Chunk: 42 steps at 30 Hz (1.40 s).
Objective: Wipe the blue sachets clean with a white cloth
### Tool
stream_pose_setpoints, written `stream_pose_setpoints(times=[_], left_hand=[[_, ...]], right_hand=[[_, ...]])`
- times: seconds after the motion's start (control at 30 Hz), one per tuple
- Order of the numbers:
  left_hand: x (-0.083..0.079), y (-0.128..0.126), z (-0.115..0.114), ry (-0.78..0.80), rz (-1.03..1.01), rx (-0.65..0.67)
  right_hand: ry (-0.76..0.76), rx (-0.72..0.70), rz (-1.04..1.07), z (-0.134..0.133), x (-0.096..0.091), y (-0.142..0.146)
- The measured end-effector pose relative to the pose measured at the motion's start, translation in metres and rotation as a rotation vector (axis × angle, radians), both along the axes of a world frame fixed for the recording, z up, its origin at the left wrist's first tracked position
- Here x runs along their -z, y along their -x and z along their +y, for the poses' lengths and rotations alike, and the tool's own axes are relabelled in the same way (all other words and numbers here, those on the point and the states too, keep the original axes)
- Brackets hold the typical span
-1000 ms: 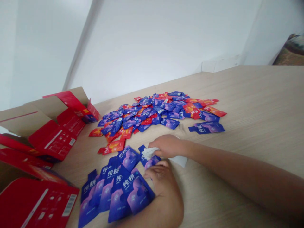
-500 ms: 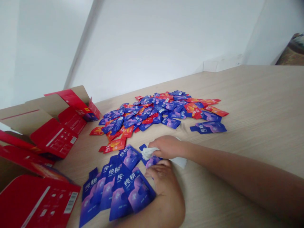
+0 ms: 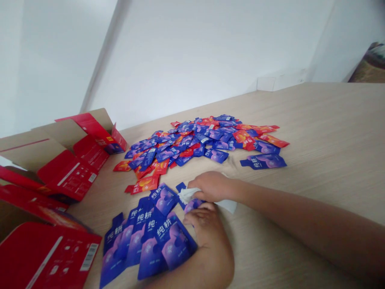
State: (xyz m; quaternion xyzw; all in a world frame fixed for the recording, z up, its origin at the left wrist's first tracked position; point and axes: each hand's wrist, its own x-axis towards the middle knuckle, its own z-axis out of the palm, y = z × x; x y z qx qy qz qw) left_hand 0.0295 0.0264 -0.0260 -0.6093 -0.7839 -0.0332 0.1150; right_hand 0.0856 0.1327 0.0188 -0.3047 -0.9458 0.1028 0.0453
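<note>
My right hand [image 3: 212,186] is closed on a white cloth [image 3: 188,194] and presses it onto a blue pouch [image 3: 191,204] lying on the wooden table [image 3: 315,132]. My left hand [image 3: 207,233] rests curled just below, its fingertips on the same pouch. A fanned row of blue pouches [image 3: 147,237] lies to the left of my left hand. Further back a big heap of blue and red pouches [image 3: 198,142] is spread across the table, with one blue pouch [image 3: 264,161] lying apart at its right.
Opened red and brown cardboard boxes [image 3: 64,160] stand at the left, and a red box [image 3: 45,257] lies at the lower left corner. A white wall runs behind the table. Bare table stretches to the right.
Almost nothing differs; my right hand shifted the white cloth very slightly on the pouch. The left hand stays put.
</note>
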Motion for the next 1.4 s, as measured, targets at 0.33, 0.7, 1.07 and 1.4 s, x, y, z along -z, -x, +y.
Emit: stream_pose_setpoints(times=[0.33,0.7,1.07,1.4], left_hand=[[0.004,0.0,0.003,0.069,0.215,-0.023],[0.001,0.0,0.004,0.109,0.255,-0.018],[0.002,0.001,0.002,0.107,0.232,-0.006],[0.005,-0.001,0.003,0.072,0.193,-0.032]], right_hand=[[-0.031,-0.009,0.097,-0.005,-0.009,-0.001],[-0.113,0.001,0.096,0.0,-0.011,-0.005],[-0.105,0.061,-0.008,0.006,-0.006,-0.007],[-0.09,0.016,0.012,0.002,-0.006,-0.005]])
